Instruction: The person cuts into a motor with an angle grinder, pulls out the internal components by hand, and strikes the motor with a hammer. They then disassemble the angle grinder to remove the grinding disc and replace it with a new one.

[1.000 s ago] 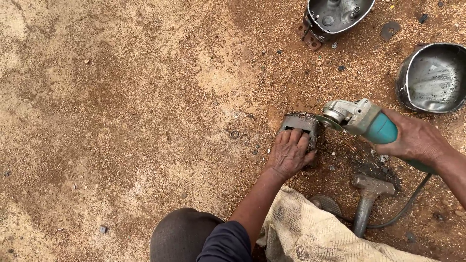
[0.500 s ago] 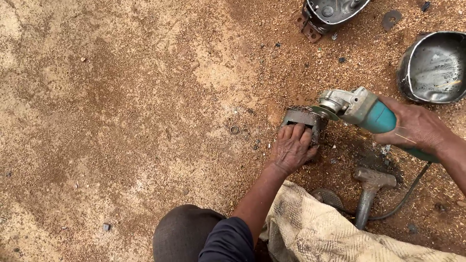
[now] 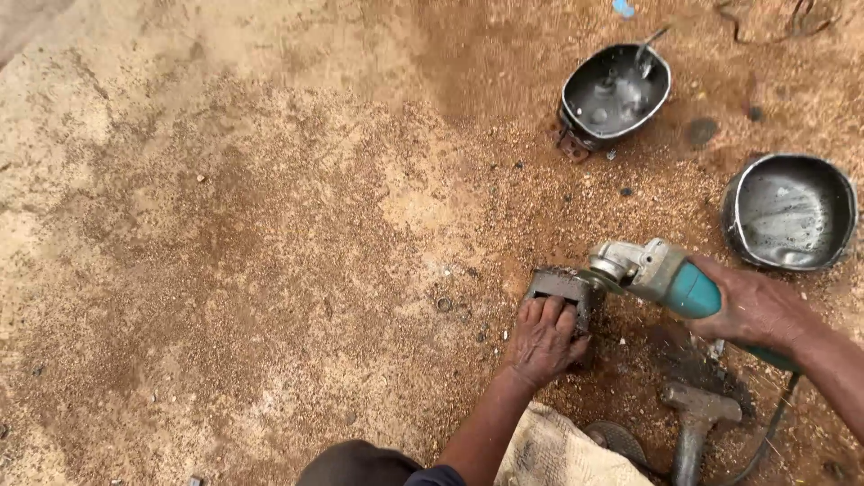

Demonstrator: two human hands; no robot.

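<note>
A small dark metal block (image 3: 556, 286) lies on sandy ground. My left hand (image 3: 544, 342) presses down on its near side, fingers over the top. My right hand (image 3: 756, 310) grips the body of a teal and grey angle grinder (image 3: 657, 272). The grinder's head rests against the block's right edge. Its disc is hidden behind the block and guard. A black cable (image 3: 765, 441) runs from the grinder's rear toward the lower right.
Two dark metal bowl-shaped shells lie on the ground, one at the top (image 3: 616, 92), one at the right (image 3: 790, 211). A hammer (image 3: 693, 418) lies near my right forearm. A pale sack cloth (image 3: 567, 454) covers my knee. Bare sand lies to the left.
The view has shifted, so the block, hands and shells sit lower in frame. The grinder head has moved left, from beside the block to against its right edge. My left hand stays on the block.
</note>
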